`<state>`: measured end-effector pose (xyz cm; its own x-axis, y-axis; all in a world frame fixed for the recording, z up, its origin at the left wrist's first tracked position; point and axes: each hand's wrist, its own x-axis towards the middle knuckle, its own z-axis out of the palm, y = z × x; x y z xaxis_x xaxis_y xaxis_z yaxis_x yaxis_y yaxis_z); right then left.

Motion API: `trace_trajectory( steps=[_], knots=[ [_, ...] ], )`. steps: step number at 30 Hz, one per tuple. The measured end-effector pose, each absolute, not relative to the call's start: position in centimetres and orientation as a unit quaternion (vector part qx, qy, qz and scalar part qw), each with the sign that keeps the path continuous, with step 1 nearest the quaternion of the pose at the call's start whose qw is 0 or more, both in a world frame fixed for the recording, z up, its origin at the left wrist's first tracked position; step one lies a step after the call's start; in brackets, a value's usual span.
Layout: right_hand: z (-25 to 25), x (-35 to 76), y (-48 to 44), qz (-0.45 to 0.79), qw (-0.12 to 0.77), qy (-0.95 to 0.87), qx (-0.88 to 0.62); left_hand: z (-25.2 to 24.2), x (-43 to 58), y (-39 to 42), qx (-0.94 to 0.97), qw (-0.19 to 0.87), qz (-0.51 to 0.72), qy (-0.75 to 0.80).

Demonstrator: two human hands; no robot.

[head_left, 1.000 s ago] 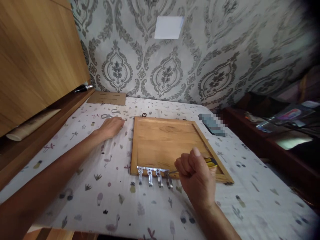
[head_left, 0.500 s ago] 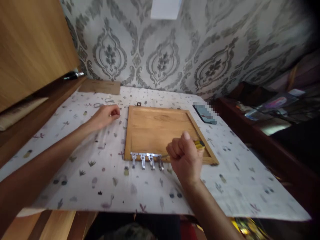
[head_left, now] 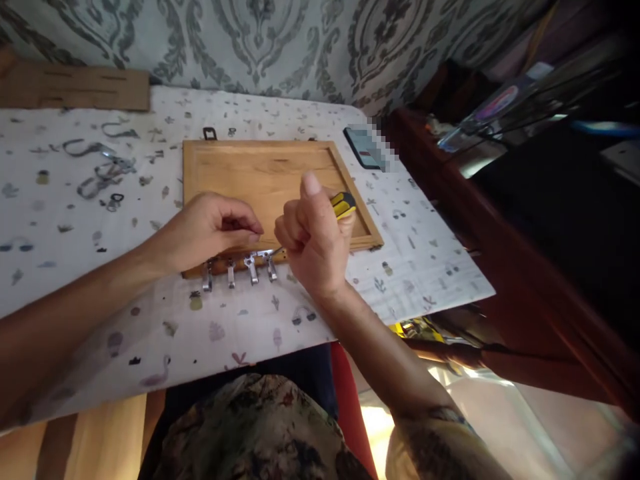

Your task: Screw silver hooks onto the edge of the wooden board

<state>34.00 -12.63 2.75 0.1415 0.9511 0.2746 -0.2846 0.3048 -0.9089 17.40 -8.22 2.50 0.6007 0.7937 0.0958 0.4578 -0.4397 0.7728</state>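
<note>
A wooden frame with a flat panel (head_left: 235,167) lies on the table. Along its near edge sits a metal hook rail (head_left: 253,261) with several silver hooks hanging over the side. My right hand (head_left: 320,240) is wrapped round a screwdriver with a yellow and black handle (head_left: 343,205); its thin shaft points left toward the right end of the rail. Over the panel's near left part, just above the rail, is my left hand (head_left: 215,230). Its thumb and forefinger come together at the tips, and whatever may be between them is too small to make out.
Several loose metal clips and hooks (head_left: 107,167) lie on the patterned tablecloth (head_left: 225,333) at left. Brown cardboard (head_left: 100,87) is at the back left, a phone (head_left: 364,148) right of the frame. A clear bottle (head_left: 493,110) rests on dark furniture at right.
My left hand has moved from the cloth beside the frame to above the hook rail, its fingertips brought together. My right hand stays by the rail with the screwdriver. The view has tilted down and right.
</note>
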Motion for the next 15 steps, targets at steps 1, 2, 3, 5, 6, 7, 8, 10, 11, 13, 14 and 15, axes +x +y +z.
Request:
trace_trajectory(
  steps=[1, 2, 3, 5, 6, 7, 8, 10, 11, 13, 14, 15],
  knots=[
    [2.7, 34.1, -12.6, 0.466, 0.662, -0.46, -0.364, 2.5, 17.7, -8.2, 0.81, 0.387, 0.22, 0.381],
    [2.6, 34.1, -12.6, 0.468, 0.662, -0.459, -0.364, 2.5, 17.9, -8.2, 0.803, 0.403, 0.214, 0.384],
    [2.6, 34.1, -12.6, 0.469, 0.662, -0.457, -0.363, 2.4, 18.0, -8.2, 0.797, 0.414, 0.209, 0.388],
    [2.5, 34.2, -12.6, 0.472, 0.666, -0.454, -0.357, 2.1, 18.1, -8.3, 0.794, 0.419, 0.206, 0.389],
    [2.6, 34.2, -12.7, 0.473, 0.669, -0.452, -0.351, 1.9, 18.1, -8.3, 0.794, 0.421, 0.205, 0.387],
    [2.6, 34.2, -12.7, 0.475, 0.672, -0.452, -0.344, 1.7, 18.1, -8.3, 0.796, 0.422, 0.202, 0.384],
    [2.7, 34.2, -12.7, 0.477, 0.674, -0.453, -0.336, 1.6, 18.1, -8.3, 0.798, 0.421, 0.199, 0.382],
    [2.9, 34.2, -12.7, 0.482, 0.68, -0.451, -0.32, 1.3, 18.0, -8.3, 0.802, 0.418, 0.193, 0.38],
    [3.0, 34.2, -12.8, 0.486, 0.682, -0.448, -0.315, 1.2, 18.0, -8.3, 0.803, 0.418, 0.188, 0.381],
    [3.2, 34.2, -12.9, 0.494, 0.683, -0.439, -0.312, 1.1, 17.9, -8.3, 0.803, 0.418, 0.183, 0.384],
    [3.2, 34.2, -12.9, 0.498, 0.681, -0.434, -0.314, 1.1, 17.9, -8.4, 0.801, 0.42, 0.182, 0.385],
    [3.2, 34.2, -12.9, 0.502, 0.679, -0.431, -0.318, 1.1, 17.9, -8.4, 0.8, 0.424, 0.181, 0.383]
  ],
)
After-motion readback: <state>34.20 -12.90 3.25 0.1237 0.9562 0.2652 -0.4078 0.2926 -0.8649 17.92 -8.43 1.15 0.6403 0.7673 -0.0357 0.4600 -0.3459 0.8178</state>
